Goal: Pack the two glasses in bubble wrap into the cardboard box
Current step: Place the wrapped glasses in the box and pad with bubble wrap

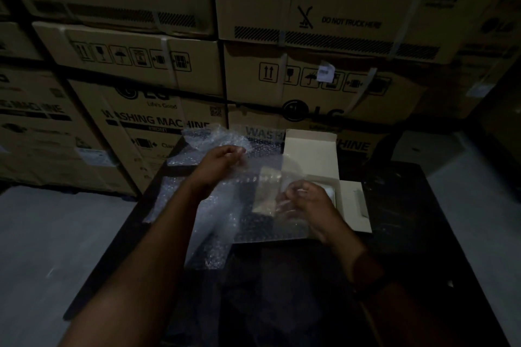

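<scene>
Where the light is poorest, over the middle of the table, a pale, see-through shape that seems to be a glass [265, 191] lies within a sheet of bubble wrap [253, 225], just left of the open cardboard box [310, 155] and not inside it. The right hand [307, 203] has its fingers curled onto the wrap beside that shape; whether they clasp the glass itself through the plastic cannot be told. The left hand [222, 160] is raised further back, pinching the sheet's upper edge between thumb and curled fingers so that the wrap stands up from the table. The box is small and cream-coloured, its lid flap upright at the back and a side flap lying flat to the right; a pale shape [330, 194] in its well, just beyond the right hand, is too dim to name. More crumpled wrap [174, 200] spreads over the left part of the table [408, 234], a dark, glossy surface with scuffs. Pale grey floor [42, 248] shows on either side of it. Behind, large brown cartons [135, 65] are stacked high, strapped with bands and printed with handling symbols and the words washing machine.
</scene>
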Tool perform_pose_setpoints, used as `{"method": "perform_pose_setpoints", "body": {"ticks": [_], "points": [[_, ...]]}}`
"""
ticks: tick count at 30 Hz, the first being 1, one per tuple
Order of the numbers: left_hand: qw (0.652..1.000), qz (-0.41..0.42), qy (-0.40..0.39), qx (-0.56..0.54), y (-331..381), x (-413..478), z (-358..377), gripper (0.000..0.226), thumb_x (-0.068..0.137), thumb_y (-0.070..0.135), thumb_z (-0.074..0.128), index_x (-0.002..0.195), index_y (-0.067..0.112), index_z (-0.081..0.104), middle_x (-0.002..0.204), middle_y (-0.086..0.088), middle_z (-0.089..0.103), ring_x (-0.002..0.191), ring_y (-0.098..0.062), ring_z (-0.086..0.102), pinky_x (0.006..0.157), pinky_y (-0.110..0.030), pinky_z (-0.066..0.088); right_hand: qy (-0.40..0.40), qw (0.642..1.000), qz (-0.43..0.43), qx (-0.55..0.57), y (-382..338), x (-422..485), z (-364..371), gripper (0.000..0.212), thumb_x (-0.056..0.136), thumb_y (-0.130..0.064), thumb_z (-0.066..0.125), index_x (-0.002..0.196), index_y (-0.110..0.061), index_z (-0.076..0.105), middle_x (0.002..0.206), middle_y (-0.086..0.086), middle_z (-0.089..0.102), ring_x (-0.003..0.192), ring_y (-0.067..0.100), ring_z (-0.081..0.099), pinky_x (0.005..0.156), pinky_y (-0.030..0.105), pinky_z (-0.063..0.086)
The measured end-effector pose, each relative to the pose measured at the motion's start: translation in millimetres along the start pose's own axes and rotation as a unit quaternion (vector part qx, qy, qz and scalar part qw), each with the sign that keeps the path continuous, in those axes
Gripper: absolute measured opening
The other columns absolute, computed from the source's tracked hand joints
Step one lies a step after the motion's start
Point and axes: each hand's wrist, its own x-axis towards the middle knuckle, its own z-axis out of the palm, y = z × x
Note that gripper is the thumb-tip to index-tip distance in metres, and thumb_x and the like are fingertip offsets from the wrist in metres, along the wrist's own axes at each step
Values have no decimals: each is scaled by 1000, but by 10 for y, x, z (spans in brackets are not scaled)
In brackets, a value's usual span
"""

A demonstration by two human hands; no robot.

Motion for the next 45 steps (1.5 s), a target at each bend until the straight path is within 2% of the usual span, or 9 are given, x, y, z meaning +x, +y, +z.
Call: {"method": "perform_pose_setpoints", "body": {"ticks": [3,6,12,20,27,31,34,40,45], "points": [[992,-85,-34,-85,-78,-60,44,53,96,54,37,130,16,52,115,1,63,103,-18,60,89,-40,49,31,999,7,29,-42,15,-83,3,95,-7,51,98,-5,52,96,15,70,62,23,66,53,30,55],[980,-116,-95,-133,-182,-123,131,48,90,59,39,116,22,57,97,3,71,92,-20,62,81,-36,49,51,998,10,29,-88,7,-139,11,96,-5,49,106,0,51,98,8,72,62,21,67,52,30,55],[994,-40,-66,-79,-259,-100,294,73,76,-9,68,137,25,47,113,-12,66,93,-27,68,79,-35,57,116,993,-10,6,-126,-26,-246,28,85,3,65,108,-5,52,102,21,68,70,31,64,54,31,54],[999,2,-48,-18,-180,-2,438,53,73,-12,69,117,17,65,109,-6,68,100,-24,66,87,-34,55,163,976,-113,-94,-210,-31,-456,77,83,1,68,140,-36,34,94,14,66,69,25,65,56,30,54],[993,74,12,92,-90,57,583,33,84,5,68,117,4,65,112,-5,64,102,-17,60,92,-30,49,130,973,-107,-157,-423,9,-599,36,84,-1,67,114,-20,62,106,17,64,73,14,63,56,21,54],[971,140,43,189,-63,138,576,18,87,16,67,98,3,74,106,-12,62,101,-21,55,87,-29,43,81,980,-67,-168,-511,-3,-715,50,74,9,72,121,-5,60,100,10,61,80,12,61,63,15,54],[981,125,30,142,13,116,599,14,87,13,66,86,2,75,107,-4,60,103,-13,54,84,-25,40,41,971,-48,-231,-545,7,-810,53,68,8,77,115,-12,65,105,11,64,89,15,63,78,23,56],[997,66,-12,-29,127,-8,671,25,93,16,58,70,17,65,54,12,57,52,-3,51,52,-19,43,83,960,-95,-251,-583,28,-860,4,86,-14,67,85,-18,70,91,2,68,86,15,62,76,28,50],[996,61,31,-56,96,-27,780,29,91,20,62,62,20,59,53,10,54,47,-6,47,43,-21,39,87,994,-23,-66,-563,25,-804,16,87,-31,64,93,-16,63,97,6,68,90,21,62,84,42,50]]}}
